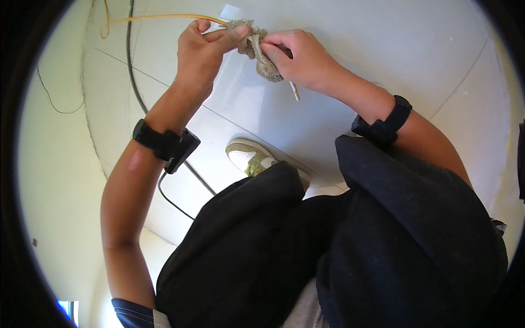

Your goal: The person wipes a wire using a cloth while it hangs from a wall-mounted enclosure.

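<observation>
In left hand (pixel 199 53) and right hand (pixel 305 59), pinched by thumb and fingers, top centre of frame: rag (pixel 266 68), between both hands, sloping lengthwise down rightward, trailing cable (pixel 164 17) toward upper left.

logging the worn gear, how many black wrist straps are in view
2: the left strap is around the left forearm, the right strap around the right forearm, both near the wrist.

No lettering, label, number or sign can be read on anything in view.
</observation>
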Demonstrator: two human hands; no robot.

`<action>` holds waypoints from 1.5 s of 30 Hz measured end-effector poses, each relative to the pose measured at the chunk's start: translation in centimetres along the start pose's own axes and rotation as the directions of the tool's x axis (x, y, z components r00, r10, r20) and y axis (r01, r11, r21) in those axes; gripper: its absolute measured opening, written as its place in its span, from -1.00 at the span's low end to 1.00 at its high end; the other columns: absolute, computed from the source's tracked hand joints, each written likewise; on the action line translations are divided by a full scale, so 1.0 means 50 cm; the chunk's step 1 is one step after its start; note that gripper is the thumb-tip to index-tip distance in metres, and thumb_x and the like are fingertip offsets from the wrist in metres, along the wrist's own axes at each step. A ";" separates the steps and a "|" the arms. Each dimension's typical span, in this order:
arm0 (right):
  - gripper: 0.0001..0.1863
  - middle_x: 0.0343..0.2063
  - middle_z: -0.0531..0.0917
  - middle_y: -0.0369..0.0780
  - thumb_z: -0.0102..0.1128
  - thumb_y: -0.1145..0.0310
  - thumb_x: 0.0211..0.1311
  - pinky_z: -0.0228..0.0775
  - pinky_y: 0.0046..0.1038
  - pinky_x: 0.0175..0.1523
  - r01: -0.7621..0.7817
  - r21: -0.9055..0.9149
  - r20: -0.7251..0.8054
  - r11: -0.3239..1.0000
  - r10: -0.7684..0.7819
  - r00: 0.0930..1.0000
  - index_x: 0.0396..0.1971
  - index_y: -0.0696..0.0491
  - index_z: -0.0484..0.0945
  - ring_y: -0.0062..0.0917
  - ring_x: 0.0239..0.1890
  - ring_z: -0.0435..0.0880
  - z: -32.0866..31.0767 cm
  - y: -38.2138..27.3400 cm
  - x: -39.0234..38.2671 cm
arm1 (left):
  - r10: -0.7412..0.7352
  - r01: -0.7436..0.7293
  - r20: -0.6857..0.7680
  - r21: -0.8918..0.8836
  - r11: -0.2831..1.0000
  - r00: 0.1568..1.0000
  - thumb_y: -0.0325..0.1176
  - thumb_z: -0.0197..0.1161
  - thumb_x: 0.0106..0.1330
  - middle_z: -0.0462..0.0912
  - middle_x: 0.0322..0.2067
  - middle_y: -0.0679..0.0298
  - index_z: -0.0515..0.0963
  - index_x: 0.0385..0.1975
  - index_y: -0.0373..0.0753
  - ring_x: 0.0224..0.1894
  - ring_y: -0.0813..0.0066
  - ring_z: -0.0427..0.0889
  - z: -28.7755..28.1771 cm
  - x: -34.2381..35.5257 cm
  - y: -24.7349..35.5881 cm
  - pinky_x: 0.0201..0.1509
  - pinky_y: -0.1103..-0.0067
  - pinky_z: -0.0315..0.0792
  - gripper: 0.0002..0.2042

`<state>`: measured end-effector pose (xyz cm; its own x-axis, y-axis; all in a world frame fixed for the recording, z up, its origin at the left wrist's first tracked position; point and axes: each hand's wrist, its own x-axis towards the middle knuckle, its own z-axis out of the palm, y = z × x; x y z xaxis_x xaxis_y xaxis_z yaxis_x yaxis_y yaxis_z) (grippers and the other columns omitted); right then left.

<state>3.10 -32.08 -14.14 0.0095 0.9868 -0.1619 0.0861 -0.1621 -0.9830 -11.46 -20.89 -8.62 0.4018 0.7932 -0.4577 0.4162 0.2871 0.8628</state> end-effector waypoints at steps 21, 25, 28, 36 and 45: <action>-0.79 -0.74 0.49 -0.13 -0.07 0.36 0.18 0.31 -0.39 -0.51 -0.096 -0.044 -0.044 0.994 0.094 0.995 -0.49 0.16 0.51 -0.37 -0.70 0.45 0.040 -0.024 -0.035 | -0.068 0.058 -0.156 -0.068 0.996 0.985 -0.37 0.39 0.02 0.59 -0.40 0.15 0.36 -0.43 -0.34 -0.30 0.42 0.59 -0.120 0.023 -0.038 -0.06 0.57 0.44 -0.69; -0.77 -0.74 0.50 -0.12 -0.08 0.35 0.18 0.34 -0.40 -0.50 -0.140 0.006 -0.014 0.990 0.140 0.990 -0.49 0.14 0.53 -0.33 -0.70 0.49 0.028 -0.015 -0.027 | -0.151 0.153 0.036 -0.060 0.986 0.988 -0.36 0.41 0.01 0.57 -0.42 0.16 0.34 -0.44 -0.30 -0.33 0.45 0.58 -0.094 -0.001 -0.019 -0.07 0.57 0.45 -0.68; -0.76 -0.73 0.49 -0.14 -0.09 0.34 0.19 0.33 -0.44 -0.46 -0.096 0.047 -0.049 0.994 0.098 0.994 -0.48 0.14 0.54 -0.41 -0.66 0.48 0.037 -0.013 -0.009 | -0.281 0.285 0.050 -0.235 0.929 0.958 -0.41 0.41 0.01 0.55 -0.50 0.23 0.22 -0.54 -0.14 -0.40 0.57 0.54 0.002 -0.074 -0.071 -0.13 0.61 0.47 -0.63; -0.67 -0.49 0.56 -0.30 -0.26 0.30 0.35 0.33 -0.54 -0.30 -0.293 0.476 0.128 0.829 0.264 0.956 -0.28 0.15 0.52 -0.67 -0.45 0.48 0.044 -0.010 -0.025 | -0.126 0.127 0.165 0.007 0.992 0.978 -0.40 0.33 0.11 0.61 -0.42 0.24 0.35 -0.20 -0.34 -0.34 0.62 0.54 -0.032 -0.059 -0.036 -0.13 0.68 0.40 -0.66; -0.70 -0.28 0.57 -0.28 -0.21 0.37 0.32 0.29 -0.55 -0.04 -0.350 0.532 0.133 0.771 0.332 0.934 -0.11 0.18 0.46 -0.66 -0.21 0.48 0.029 0.024 -0.026 | 0.306 -0.414 0.323 0.353 0.839 0.896 -0.32 0.26 0.17 0.64 -0.38 0.34 0.61 -0.30 -0.23 -0.37 0.67 0.55 -0.073 -0.086 0.031 -0.24 0.71 0.44 -0.83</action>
<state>1.74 -33.55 -15.23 -0.0953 0.8670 -0.4891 -0.4669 -0.4729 -0.7473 -15.53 -21.87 -4.55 0.7505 0.6248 -0.2151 0.4707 -0.2769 0.8377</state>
